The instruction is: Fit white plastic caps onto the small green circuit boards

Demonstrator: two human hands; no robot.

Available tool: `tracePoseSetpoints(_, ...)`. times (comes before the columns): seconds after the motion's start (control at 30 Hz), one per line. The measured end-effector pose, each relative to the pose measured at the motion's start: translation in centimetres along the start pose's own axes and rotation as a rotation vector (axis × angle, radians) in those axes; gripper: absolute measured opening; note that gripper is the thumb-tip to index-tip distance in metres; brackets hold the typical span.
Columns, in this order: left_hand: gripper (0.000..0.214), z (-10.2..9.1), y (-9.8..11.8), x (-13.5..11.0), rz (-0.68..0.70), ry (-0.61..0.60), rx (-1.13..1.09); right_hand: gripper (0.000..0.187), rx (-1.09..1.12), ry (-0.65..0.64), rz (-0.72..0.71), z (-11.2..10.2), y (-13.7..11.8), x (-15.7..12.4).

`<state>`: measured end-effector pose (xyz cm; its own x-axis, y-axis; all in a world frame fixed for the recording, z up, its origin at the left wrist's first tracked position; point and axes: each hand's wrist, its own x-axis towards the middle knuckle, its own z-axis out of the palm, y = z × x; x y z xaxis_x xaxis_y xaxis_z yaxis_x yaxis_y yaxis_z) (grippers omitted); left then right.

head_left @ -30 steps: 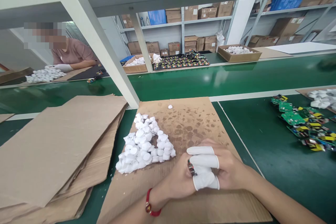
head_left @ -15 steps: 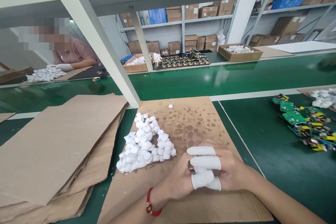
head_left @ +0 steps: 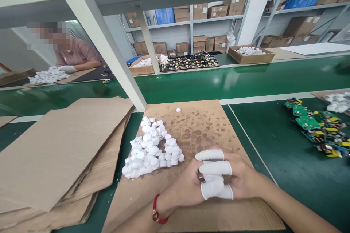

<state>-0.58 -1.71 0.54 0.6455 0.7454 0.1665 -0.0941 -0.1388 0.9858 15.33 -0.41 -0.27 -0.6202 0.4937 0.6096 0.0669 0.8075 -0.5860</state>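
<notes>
I see my left grip (head_left: 186,189) and right grip (head_left: 237,178) both closed on a small component (head_left: 200,177) over the cardboard sheet (head_left: 191,127).

An electronics assembly factory floor: long green workbenches (head_left: 191,83) under a metal frame, heaps of green circuit boards (head_left: 317,125), piles of small white caps (head_left: 153,149) on cardboard sheets (head_left: 62,145), storage shelves (head_left: 191,18) stacked with cartons, and another worker (head_left: 76,56) seated across the line.
</notes>
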Motion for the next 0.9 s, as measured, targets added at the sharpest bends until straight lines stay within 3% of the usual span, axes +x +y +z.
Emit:
tracePoseSetpoints(0.1,0.037,0.0,0.1,0.0,0.005,-0.020,-0.022,0.030,0.080,-0.009,0.044,-0.1,-0.2,0.0)
tracePoseSetpoints(0.27,0.043,0.2,0.3,-0.3,-0.145,0.010,-0.072,0.028,0.238,-0.109,0.227,-0.4,-0.4,0.1)
tracePoseSetpoints(0.4,0.051,0.4,-0.2,-0.3,-0.205,0.053,-0.169,0.057,0.515,-0.117,0.342,-0.6,-0.3,0.2)
tracePoseSetpoints(0.47,0.056,0.4,-0.8,-0.3,-0.182,0.071,-0.174,0.056,0.513,-0.106,0.326,-0.6,-0.2,0.4)
tracePoseSetpoints(0.6,0.060,0.2,-2.2,-0.6,-0.149,0.064,-0.205,0.031,0.515,-0.092,0.242,-0.6,-0.1,0.7)
tracePoseSetpoints(0.7,0.061,0.3,-2.7,-0.6,-0.158,0.048,-0.286,0.028,0.569,-0.072,0.264,-0.4,0.0,0.6)
tracePoseSetpoints(0.8,0.062,0.6,-2.7,-0.4,-0.197,0.092,-0.390,0.036,0.655,-0.089,0.271,-0.3,0.2,0.5)
tracePoseSetpoints(0.9,0.068,1.0,-2.5,-0.2,-0.224,0.146,-0.465,0.056,0.759,-0.112,0.283,-0.5,0.3,0.4)
